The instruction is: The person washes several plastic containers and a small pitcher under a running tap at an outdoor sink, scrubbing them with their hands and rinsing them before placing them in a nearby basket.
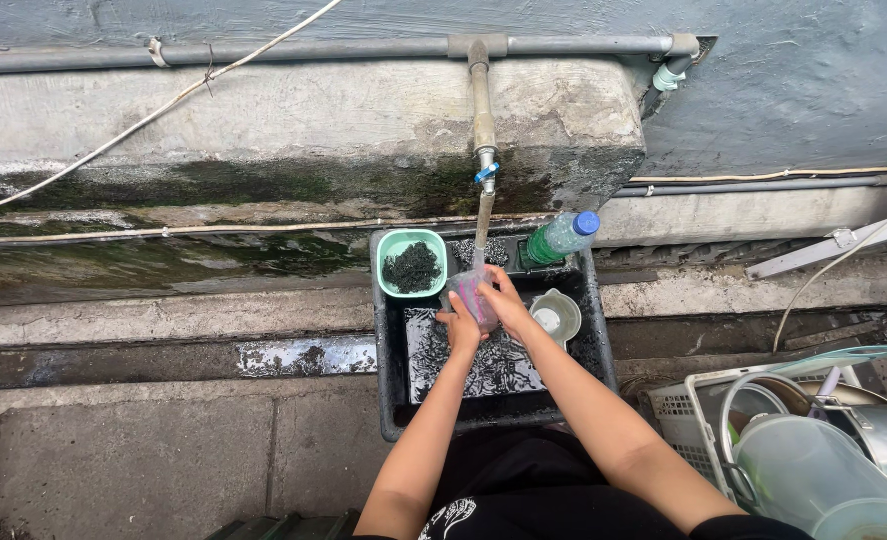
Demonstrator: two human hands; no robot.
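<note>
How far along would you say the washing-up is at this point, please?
Done, it seems: washed items sit in the basket on the right. In hand: both hands, left and right, hold a cup under the running tap. Left: a ladle in the black tub.

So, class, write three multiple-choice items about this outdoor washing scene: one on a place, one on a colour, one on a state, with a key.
1. Where is the clear cup?
A. In both hands, under the tap
B. Inside the white basket
C. On the concrete ledge

2. What colour is the bottle cap?
A. Red
B. Blue
C. Yellow

3. The tap is:
A. Running
B. Dry
C. Broken off

Key: 1 A, the left hand and right hand grip it above the black tub; 2 B, the cap shows blue; 3 A, a stream falls from the spout.
</note>
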